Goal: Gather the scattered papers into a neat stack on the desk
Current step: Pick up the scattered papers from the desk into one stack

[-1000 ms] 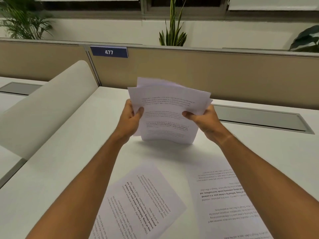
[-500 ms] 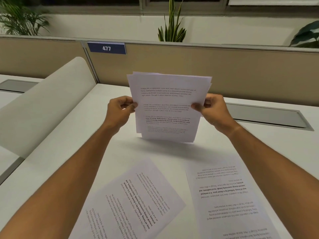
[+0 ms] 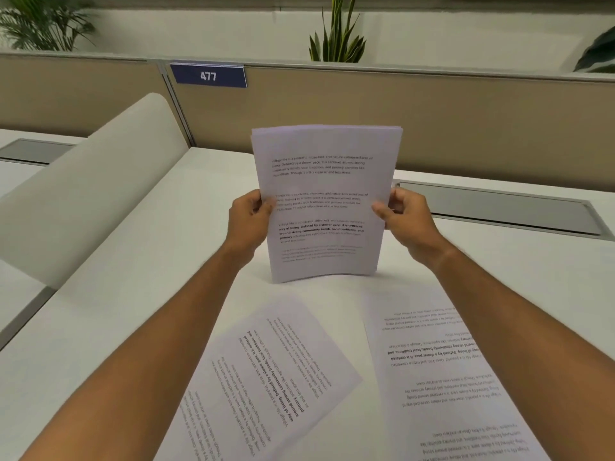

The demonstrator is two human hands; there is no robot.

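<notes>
Standing on end on the white desk [image 3: 133,294], a bundle of printed papers [image 3: 324,201] is pinched from both sides, its bottom edge bowed against the surface and its top edges nearly flush. At nine o'clock of the bundle the left hand [image 3: 248,219] is closed on its edge, thumb on the front page; at three o'clock the right hand [image 3: 404,216] grips the opposite edge the same way. Two loose sheets lie flat nearer the person: a skewed one [image 3: 266,377] at six o'clock and another [image 3: 442,377] at five o'clock, partly under the right forearm. A "477" sign [image 3: 209,75] hangs on the divider at eleven o'clock.
</notes>
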